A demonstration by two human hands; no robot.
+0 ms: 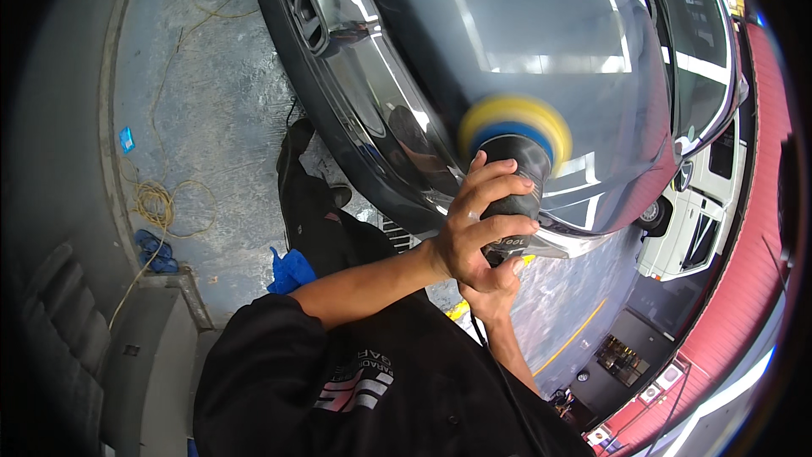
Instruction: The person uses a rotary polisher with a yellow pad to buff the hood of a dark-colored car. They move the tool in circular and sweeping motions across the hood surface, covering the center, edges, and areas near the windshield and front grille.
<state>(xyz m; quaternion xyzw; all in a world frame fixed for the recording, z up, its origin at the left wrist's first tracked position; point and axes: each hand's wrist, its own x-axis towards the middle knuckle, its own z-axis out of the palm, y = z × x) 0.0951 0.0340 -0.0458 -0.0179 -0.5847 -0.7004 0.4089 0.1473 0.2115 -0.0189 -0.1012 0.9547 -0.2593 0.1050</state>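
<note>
A black polisher with a blue backing plate and a round yellow pad stands against the glossy dark grey hood of a car, near its front corner. The pad's rim looks smeared by motion. My left hand is wrapped over the polisher's body, fingers spread across its top side. Below it, my right hand closes round the rear end of the tool, partly hidden by my left hand and wrist. A black power cord runs from the polisher down along my dark shirt.
The car's chrome grille and bumper curve beside my legs. On the floor lie a coiled yellowish cord, a blue packet and blue footwear. A blue cloth hangs at my left side. A white vehicle stands farther right.
</note>
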